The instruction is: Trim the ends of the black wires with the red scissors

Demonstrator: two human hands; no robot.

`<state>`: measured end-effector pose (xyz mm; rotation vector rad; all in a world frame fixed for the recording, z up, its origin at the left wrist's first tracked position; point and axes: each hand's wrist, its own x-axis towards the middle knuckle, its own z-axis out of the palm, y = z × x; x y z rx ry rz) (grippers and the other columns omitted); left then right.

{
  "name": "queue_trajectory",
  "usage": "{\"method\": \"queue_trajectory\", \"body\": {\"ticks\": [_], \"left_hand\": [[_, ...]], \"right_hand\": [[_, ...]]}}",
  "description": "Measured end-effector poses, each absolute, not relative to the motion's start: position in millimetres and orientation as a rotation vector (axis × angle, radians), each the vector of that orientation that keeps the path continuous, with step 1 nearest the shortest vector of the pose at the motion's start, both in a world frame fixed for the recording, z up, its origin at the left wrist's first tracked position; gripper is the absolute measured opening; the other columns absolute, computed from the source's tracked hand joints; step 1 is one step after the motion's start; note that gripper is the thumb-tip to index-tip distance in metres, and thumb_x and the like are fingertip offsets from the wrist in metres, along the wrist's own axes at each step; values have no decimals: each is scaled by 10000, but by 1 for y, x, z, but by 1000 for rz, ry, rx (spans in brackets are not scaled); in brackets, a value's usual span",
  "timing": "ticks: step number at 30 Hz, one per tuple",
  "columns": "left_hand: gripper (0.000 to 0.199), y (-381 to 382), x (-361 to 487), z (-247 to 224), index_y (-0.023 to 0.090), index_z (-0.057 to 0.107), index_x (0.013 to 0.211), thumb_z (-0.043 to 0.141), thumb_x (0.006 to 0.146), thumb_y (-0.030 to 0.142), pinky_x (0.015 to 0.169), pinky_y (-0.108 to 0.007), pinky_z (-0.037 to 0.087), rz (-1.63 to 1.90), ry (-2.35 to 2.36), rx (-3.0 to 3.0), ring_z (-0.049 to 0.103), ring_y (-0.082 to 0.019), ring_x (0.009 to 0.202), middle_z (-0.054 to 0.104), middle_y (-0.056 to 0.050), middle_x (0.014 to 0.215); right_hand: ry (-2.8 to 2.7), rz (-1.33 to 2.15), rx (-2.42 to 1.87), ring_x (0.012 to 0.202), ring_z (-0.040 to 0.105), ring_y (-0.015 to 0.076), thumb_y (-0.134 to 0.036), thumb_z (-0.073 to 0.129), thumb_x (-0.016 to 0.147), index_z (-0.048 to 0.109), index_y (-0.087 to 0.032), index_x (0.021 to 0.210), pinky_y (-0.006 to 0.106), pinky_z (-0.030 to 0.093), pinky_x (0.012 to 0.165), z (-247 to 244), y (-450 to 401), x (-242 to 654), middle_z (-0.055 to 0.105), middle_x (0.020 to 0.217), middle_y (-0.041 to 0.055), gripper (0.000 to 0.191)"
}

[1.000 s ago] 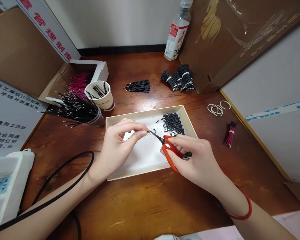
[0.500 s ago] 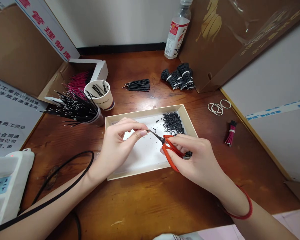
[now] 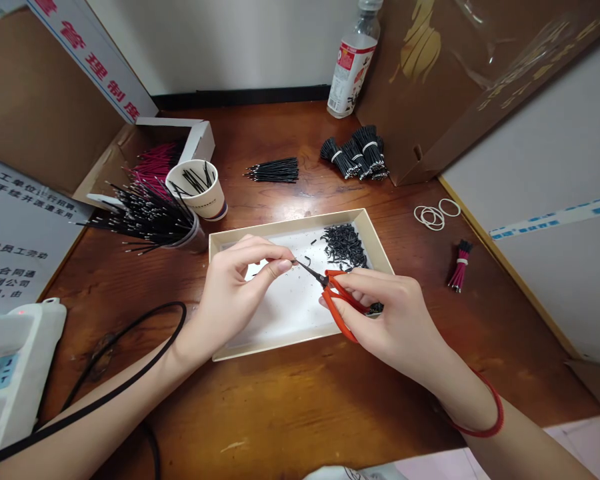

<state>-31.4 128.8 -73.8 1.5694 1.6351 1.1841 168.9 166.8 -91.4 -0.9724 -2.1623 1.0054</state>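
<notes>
My left hand (image 3: 235, 297) pinches a short black wire end (image 3: 294, 262) between thumb and forefinger, above a cream cardboard tray (image 3: 290, 235) lined with white paper. My right hand (image 3: 387, 313) grips red-handled snips (image 3: 337, 307), and their dark pointed blades (image 3: 310, 271) reach to the wire end at my left fingertips. A heap of black wire clippings (image 3: 344, 245) lies in the tray's far right part. A smaller dark clump (image 3: 376, 308) shows just beyond my right fingers, partly hidden by them.
On the wooden table (image 3: 290, 413) stand a paper cup of black wires (image 3: 197, 190), a bristling bunch of black wires (image 3: 147, 217), and tied black bundles (image 3: 357, 157). Rubber bands (image 3: 433, 215), a red wire bundle (image 3: 460, 267), and a white power unit (image 3: 13, 367) with a black cable lie around.
Both hands and the snips hold nearly the same pose. The whole scene shifts only slightly in view.
</notes>
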Motion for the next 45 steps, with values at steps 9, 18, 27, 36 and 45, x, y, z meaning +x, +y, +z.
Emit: {"method": "queue_trajectory", "body": {"ticks": [9, 18, 27, 36, 45], "left_hand": [[98, 129, -31, -74, 206, 741, 782, 662, 824, 167, 706, -284, 473, 1180, 1642, 1572, 602, -154, 757, 711, -19, 785], [88, 128, -31, -75, 190, 736, 795, 662, 829, 156, 705, -263, 466, 1193, 1623, 1579, 602, -139, 759, 712, -14, 796], [85, 129, -32, -77, 186, 732, 793, 666, 825, 142, 697, -251, 454, 1199, 1616, 1575, 593, -132, 757, 709, -9, 792], [89, 128, -32, -77, 197, 737, 814, 664, 828, 148, 702, -239, 458, 1196, 1598, 1522, 600, -127, 771, 703, -6, 808], [92, 128, -33, -77, 203, 720, 814, 649, 847, 155, 719, -248, 446, 1164, 1579, 1529, 586, -123, 778, 688, 3, 797]], "right_hand": [[-2143, 999, -986, 519, 329, 93, -157, 603, 832, 605, -172, 706, 239, 310, 484, -91, 166, 168, 400, 565, -37, 127], [-2137, 1013, -975, 526, 342, 90, -159, 619, 832, 628, -156, 739, 234, 307, 483, -92, 165, 168, 438, 576, -28, 93], [-2153, 1014, -970, 539, 332, 84, -155, 620, 835, 650, -123, 769, 235, 302, 486, -93, 165, 168, 436, 584, -27, 79], [-2150, 1032, -951, 534, 322, 70, -119, 609, 834, 569, -131, 675, 217, 297, 487, -92, 166, 170, 400, 581, -38, 165], [-2155, 978, -950, 534, 327, 72, -99, 598, 828, 594, -125, 676, 217, 300, 490, -93, 166, 170, 397, 575, -39, 154]]}}
